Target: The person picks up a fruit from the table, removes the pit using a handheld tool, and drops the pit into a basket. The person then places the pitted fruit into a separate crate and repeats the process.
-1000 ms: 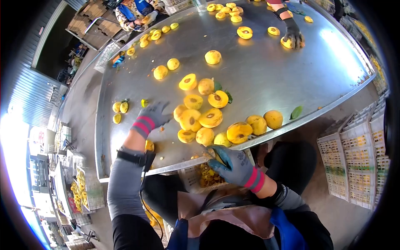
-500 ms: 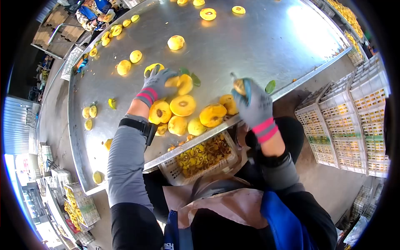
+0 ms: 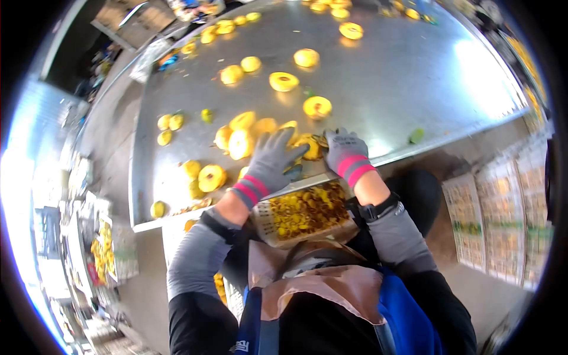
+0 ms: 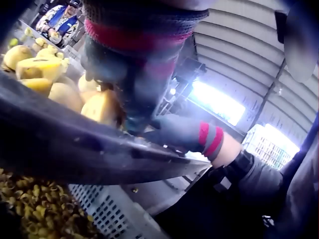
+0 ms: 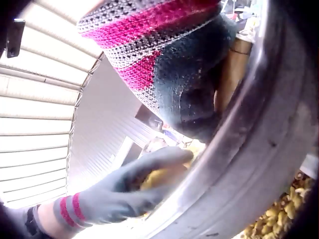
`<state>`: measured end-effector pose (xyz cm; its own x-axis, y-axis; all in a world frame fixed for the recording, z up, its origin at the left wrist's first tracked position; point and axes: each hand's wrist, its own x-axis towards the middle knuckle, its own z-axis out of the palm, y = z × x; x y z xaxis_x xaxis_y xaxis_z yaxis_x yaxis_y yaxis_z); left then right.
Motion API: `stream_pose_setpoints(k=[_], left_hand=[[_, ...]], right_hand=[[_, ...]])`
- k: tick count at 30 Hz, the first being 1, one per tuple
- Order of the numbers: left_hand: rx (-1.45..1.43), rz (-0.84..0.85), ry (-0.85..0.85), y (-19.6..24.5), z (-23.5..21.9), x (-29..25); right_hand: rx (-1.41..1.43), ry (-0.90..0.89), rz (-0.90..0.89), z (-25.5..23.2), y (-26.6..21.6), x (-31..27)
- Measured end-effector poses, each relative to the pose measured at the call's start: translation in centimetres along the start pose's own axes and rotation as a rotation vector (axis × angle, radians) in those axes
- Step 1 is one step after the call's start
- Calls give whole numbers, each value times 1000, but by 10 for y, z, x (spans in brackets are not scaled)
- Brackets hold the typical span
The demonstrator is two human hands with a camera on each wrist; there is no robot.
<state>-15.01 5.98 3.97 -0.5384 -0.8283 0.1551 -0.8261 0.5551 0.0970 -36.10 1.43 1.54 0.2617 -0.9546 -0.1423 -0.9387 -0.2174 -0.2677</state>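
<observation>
My gloved left hand (image 3: 272, 160) reaches with spread fingers over yellow peaches at the near edge of the metal table (image 3: 384, 89). A peach half (image 3: 309, 148) lies just beyond its fingertips, between the two hands. In the right wrist view, yellow peach flesh (image 5: 162, 178) shows between that hand's thumb and fingers. Close beside it, my gloved right hand (image 3: 348, 152) grips a tool with a brown handle (image 5: 232, 69), its tip hidden. More peach halves (image 3: 241, 144) sit left of the left hand, some cut side up with dark hollows.
Below the table edge stands a white crate (image 3: 266, 228) of brownish-yellow scraps. Stacked crates (image 3: 488, 225) rise at the right. Several peaches (image 3: 201, 176) lie at the table's near left, others farther back. A leaf (image 3: 416, 136) rests near the right edge. Another person (image 4: 57, 22) sits across the table.
The right hand has come down and left with the tool, beside the left hand. My left hand has moved toward the near edge, and some peaches now lie farther left. The head view has shifted.
</observation>
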Motion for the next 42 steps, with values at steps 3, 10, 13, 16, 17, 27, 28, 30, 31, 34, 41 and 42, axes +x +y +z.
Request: stream_pose_setpoints(k=[3, 10, 13, 16, 17, 27, 28, 30, 31, 34, 41, 42], left_hand=[[130, -55, 6, -30, 9, -26], [65, -260, 231, -36, -25, -57], [-499, -465, 462, -2, -28, -67], [-1315, -624, 448, 35, -21, -65], [-1367, -655, 427, 50, -23, -57], [-1519, -875, 752, 88, -17, -59], [-1538, -832, 781, 89, -23, -59], [-1481, -901, 688, 87, -15, -67], [-1518, -843, 654, 88, -13, -71], [-1572, -738, 329, 83, -29, -80], [-1893, -697, 175, 63, 13, -90], [-2112, -870, 260, 65, 18, -88]], right_hand=[[-30, -105, -93, -2, -21, 0], [262, -77, -95, -11, -18, 8], [1141, -28, -135, 4, 5, 9], [1651, -318, -244, -34, 0, -34], [1693, -264, -287, -9, 2, -33], [1769, -264, -331, -5, -31, -69], [1777, -230, -323, -4, -34, -71], [1561, -111, -378, 1, -38, -73], [1335, -27, -435, 4, -37, -74], [1073, 33, -617, -4, -30, -70], [797, 112, -625, 1, -41, -79], [945, 221, -594, 4, -40, -78]])
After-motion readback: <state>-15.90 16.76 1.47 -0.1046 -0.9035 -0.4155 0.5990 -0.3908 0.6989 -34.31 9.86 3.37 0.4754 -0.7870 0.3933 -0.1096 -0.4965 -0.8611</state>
